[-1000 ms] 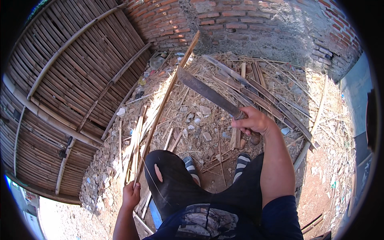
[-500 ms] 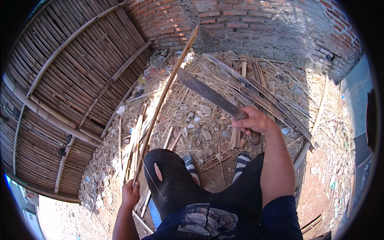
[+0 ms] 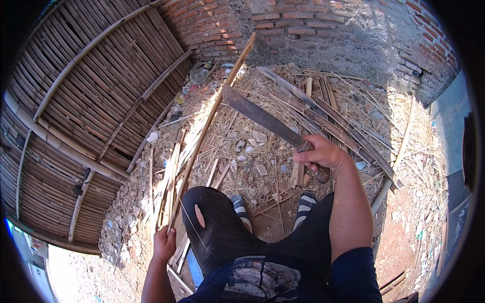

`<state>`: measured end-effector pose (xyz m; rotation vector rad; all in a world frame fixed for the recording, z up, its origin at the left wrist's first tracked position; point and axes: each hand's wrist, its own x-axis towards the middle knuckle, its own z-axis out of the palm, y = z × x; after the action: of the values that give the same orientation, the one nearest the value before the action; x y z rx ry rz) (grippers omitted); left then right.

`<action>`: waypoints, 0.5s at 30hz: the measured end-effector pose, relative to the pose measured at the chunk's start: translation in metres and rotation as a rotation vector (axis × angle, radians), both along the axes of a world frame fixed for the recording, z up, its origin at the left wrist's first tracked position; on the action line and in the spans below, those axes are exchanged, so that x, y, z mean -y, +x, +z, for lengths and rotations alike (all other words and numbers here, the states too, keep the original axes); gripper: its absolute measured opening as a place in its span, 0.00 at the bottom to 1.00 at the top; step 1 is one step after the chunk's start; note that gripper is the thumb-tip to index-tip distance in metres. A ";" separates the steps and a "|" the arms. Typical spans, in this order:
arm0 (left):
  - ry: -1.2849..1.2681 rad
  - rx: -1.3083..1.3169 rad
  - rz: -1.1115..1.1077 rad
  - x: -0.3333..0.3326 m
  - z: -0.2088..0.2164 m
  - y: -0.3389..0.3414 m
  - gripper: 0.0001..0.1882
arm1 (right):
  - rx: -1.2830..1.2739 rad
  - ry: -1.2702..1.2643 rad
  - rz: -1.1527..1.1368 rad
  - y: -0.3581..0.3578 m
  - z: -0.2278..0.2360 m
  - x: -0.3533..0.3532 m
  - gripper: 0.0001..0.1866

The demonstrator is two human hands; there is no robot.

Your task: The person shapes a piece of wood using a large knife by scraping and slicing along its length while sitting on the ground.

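At centre right, my right hand (image 3: 322, 154) is closed round the machete (image 3: 265, 119); lower left, my left hand (image 3: 164, 244) grips a slat (image 3: 215, 109).

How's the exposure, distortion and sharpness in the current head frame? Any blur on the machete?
Head view: ground at lower left blown out to near white; head view: brick wall mostly shaded, with dappled sun at its right; head view: bamboo wall bows toward the rim, corners black; head view: machete and right hand look fairly crisp, no obvious motion blur.
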<state>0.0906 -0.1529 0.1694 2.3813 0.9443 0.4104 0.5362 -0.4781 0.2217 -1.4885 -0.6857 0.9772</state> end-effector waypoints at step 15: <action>0.045 0.059 -0.005 -0.007 -0.001 -0.001 0.18 | -0.014 -0.020 0.043 0.000 -0.002 -0.003 0.17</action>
<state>0.0893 -0.1462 0.1682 2.3980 0.9112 0.5016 0.5358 -0.4750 0.2199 -1.4882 -0.7022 1.0287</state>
